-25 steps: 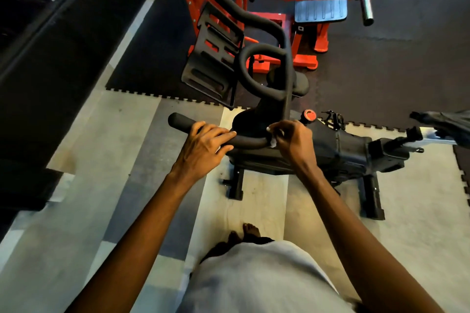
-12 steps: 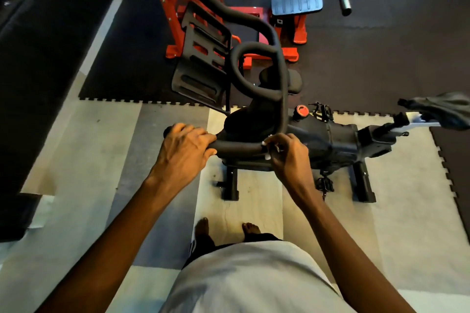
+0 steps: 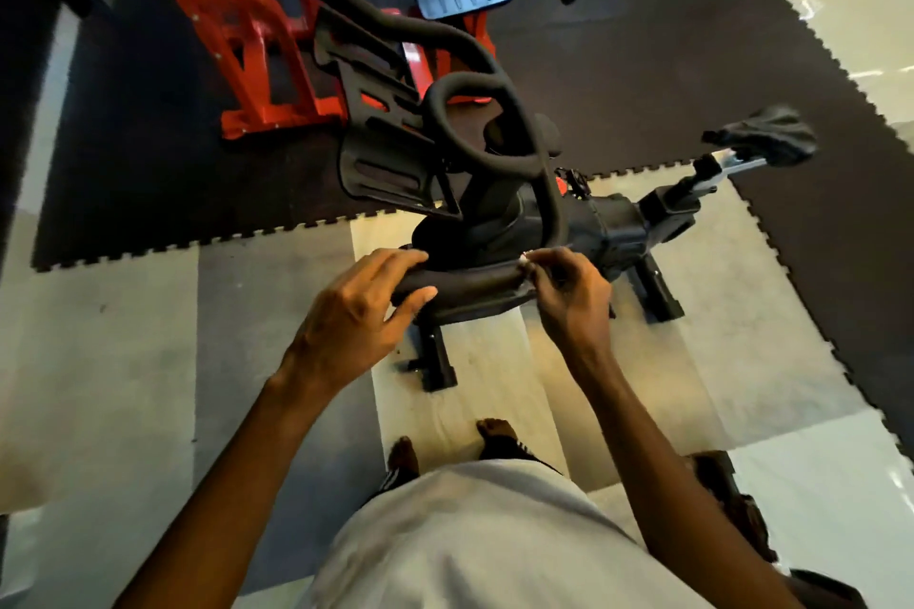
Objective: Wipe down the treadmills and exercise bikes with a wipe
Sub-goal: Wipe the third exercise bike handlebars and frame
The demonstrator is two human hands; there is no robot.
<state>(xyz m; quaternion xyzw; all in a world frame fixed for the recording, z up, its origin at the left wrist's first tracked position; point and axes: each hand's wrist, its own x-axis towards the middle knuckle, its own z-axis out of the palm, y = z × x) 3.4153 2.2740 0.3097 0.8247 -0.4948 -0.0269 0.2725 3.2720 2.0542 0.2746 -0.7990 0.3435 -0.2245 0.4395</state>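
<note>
Foam padding covers the handlebar (image 3: 470, 284) of the exercise bike (image 3: 608, 223), which stands on pale floor tiles just beyond the person's feet, its saddle (image 3: 771, 134) out to the right. The left hand (image 3: 356, 312) is curled round the near left end of the bar, fingers over the top and thumb at the side. The right hand (image 3: 569, 297) pinches a small white wipe (image 3: 525, 260) against the bar where it bends away toward the far loop. Only a sliver of the wipe shows at the fingertips, so how it is folded cannot be told.

The wipe looks thin, limp and light. It will likely bunch or tear if dragged hard over grippy foam, so wrapping it round the bar under thumb and fingers seems wiser than a fingertip pinch. The bar should be stiff beneath its soft skin, and the bike looks heavy and steady, so bracing on the grip end should be safe. A red weight machine (image 3: 247, 15) sits far left on the dark mat (image 3: 643, 89).
</note>
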